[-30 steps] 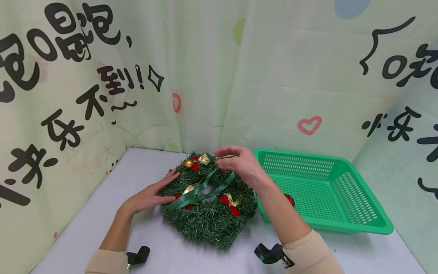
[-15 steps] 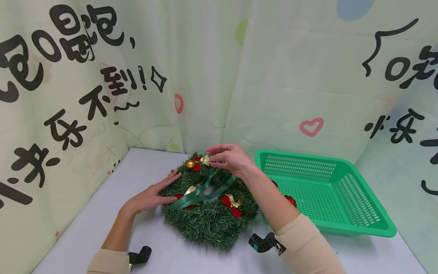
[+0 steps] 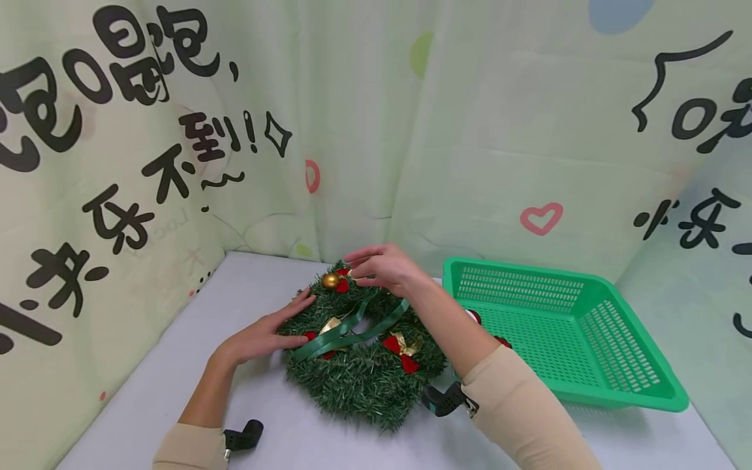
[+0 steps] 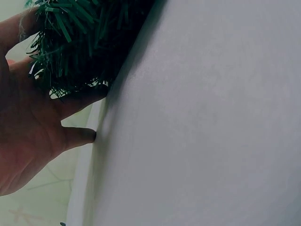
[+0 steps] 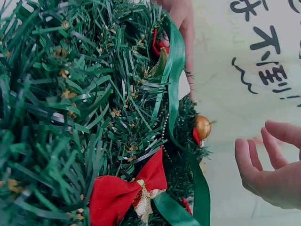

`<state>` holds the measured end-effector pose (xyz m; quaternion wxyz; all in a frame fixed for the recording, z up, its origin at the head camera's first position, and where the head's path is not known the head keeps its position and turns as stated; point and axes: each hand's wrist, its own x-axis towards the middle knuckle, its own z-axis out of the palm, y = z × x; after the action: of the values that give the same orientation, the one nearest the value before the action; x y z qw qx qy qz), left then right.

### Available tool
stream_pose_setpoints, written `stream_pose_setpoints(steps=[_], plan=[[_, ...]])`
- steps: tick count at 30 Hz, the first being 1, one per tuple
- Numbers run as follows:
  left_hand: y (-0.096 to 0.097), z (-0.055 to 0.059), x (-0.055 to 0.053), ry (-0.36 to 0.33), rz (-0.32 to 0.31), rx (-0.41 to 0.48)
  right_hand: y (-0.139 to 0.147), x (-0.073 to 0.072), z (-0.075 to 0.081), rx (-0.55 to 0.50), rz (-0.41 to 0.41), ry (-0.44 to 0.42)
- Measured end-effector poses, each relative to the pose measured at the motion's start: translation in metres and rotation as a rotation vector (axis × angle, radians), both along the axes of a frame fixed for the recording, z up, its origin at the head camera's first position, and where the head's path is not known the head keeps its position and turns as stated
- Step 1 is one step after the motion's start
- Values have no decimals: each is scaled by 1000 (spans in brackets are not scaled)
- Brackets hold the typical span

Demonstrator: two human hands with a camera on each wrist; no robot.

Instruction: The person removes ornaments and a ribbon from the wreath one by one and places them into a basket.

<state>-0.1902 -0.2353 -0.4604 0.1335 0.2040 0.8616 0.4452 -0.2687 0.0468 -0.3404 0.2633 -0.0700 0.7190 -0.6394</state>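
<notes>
A green tinsel wreath (image 3: 358,391) lies on the table, trimmed with red-and-gold bows (image 3: 405,352), a gold ball (image 3: 331,281) and a green ribbon loop (image 3: 341,343). My left hand (image 3: 264,336) rests on its left side, fingers spread; in the left wrist view, two fingers (image 4: 80,136) extend down to the tabletop. Over the wreath's far side, my right hand (image 3: 388,271) hovers with loosely bent fingers, overlapping the bow beside the ball. In the right wrist view these fingers (image 5: 273,155) hold nothing and stand apart from the greenery.
A green plastic basket (image 3: 652,356) stands right of the wreath, with small red items (image 3: 502,341) partly hidden behind my right forearm. A printed curtain (image 3: 470,130) hangs around the white table (image 3: 188,346). Black wrist cameras (image 3: 243,436) sit on both arms.
My right hand has moved left over the wreath's far side, from near the ribbon's end toward the gold ball. My left hand stays on the wreath. The head view has shifted slightly.
</notes>
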Motion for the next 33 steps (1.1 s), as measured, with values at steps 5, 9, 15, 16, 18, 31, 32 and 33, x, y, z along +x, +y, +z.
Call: stream_pose_setpoints(steps=[5,9,15,16,18,31,32,33], plan=[[0,-1,-1,-4,-10,5,-7,-7,-4,25,34,3],[1,0,-1,-5,-12,2,-12,-11,-5,39,72,-2],[1,1,-1,-2,-7,-5,-20,-14,-7,96,114,33],[1,1,-1,-3,-6,-6,-22,-15,-8,111,117,44],[1,1,-1,-7,-3,-8,-25,-15,-8,138,124,65],[1,2,0,-23,11,-4,-42,-22,-13,213,95,97],[1,2,0,-22,10,-3,-42,-22,-13,217,91,96],[1,2,0,-21,9,-2,-43,-23,-14,224,89,97]])
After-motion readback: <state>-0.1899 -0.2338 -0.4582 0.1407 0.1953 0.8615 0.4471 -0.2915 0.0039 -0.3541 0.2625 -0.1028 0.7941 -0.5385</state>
